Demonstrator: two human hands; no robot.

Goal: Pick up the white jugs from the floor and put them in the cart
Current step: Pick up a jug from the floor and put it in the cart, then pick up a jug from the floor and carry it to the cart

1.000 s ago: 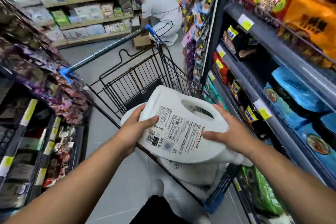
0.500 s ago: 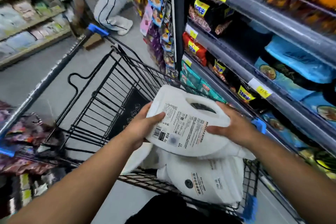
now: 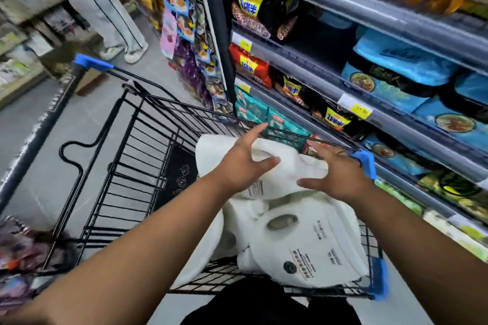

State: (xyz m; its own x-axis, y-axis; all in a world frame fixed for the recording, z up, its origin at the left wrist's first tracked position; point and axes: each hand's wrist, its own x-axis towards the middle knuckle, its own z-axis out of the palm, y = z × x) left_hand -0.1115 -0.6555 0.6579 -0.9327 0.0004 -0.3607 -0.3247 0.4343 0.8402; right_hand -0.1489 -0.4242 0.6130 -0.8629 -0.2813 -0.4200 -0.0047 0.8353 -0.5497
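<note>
A white jug (image 3: 289,165) lies on its side in the black wire cart (image 3: 132,166), on top of other white jugs. The largest of these (image 3: 314,248) shows its handle hole and printed label near the cart's near right corner. Another white jug (image 3: 211,243) lies to its left. My left hand (image 3: 241,163) hovers over the top jug with fingers spread, thumb near its surface. My right hand (image 3: 336,175) is just to the right of it, fingers apart, holding nothing.
Shelves of snack packets (image 3: 369,92) run close along the cart's right side. A person's legs and shoes (image 3: 116,21) stand in the aisle beyond the cart's blue-capped handle (image 3: 91,62). Grey floor (image 3: 34,119) lies left of the cart, with more shelves beyond.
Both hands lowered the jug into the cart onto the other jugs and let go of it; the fingers have spread. The view tilted down and to the right.
</note>
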